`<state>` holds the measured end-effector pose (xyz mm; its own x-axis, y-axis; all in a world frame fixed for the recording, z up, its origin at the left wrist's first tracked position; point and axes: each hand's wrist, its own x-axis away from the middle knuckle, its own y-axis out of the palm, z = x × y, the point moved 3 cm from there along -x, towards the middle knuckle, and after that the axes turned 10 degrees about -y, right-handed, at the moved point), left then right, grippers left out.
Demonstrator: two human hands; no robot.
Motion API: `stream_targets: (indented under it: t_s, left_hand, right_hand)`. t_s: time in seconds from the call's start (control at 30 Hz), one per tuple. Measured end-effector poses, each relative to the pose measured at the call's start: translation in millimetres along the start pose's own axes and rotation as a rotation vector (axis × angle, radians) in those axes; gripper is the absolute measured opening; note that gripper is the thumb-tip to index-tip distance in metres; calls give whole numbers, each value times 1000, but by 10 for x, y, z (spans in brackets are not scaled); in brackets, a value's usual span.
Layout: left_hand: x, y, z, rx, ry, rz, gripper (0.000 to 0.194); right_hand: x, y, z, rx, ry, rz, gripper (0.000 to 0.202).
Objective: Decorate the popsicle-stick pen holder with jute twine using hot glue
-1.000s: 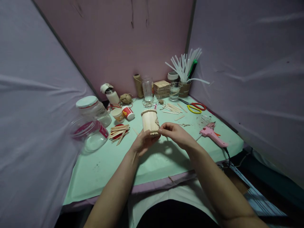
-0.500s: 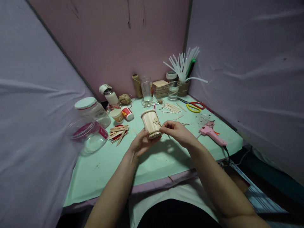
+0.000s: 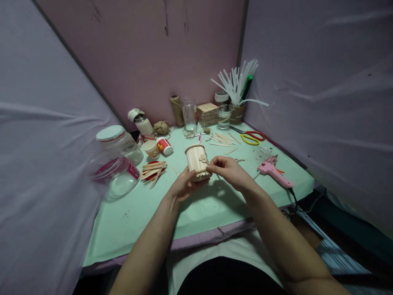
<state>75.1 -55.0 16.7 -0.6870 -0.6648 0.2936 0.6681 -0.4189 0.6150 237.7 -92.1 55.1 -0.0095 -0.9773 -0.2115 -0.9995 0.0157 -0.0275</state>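
While your left hand (image 3: pixel 183 185) cradles the pot (image 3: pixel 194 160) around its lower left side and base, your right hand (image 3: pixel 227 170) has thumb and finger drawn together at its lower right edge; whether they pinch the trim cannot be told. Compared with a second ago, the pot has been turned, bringing its flower (image 3: pixel 202 158) from the right edge round toward the front, so the decorated side now faces you better. The pot is held over the table (image 3: pixel 135 229), rim upward, its long axis near upright, top leaning slightly left. Farther out, sticks (image 3: pixel 152 173) lie to the left, the glue gun (image 3: pixel 274 172) to the right, scissors (image 3: pixel 252 138) behind it.
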Motion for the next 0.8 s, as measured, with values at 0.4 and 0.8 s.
stream_targets:
  t_s: [0.4,0.8]
  left_hand:
    - [-30,9,27,-81,105,86,53]
    - [52,-28,85,54,18,-63,76]
  right_hand:
    - [51,-12,12,66,-43,7,28]
    - [295,-202,-89,171,-66,-92,24]
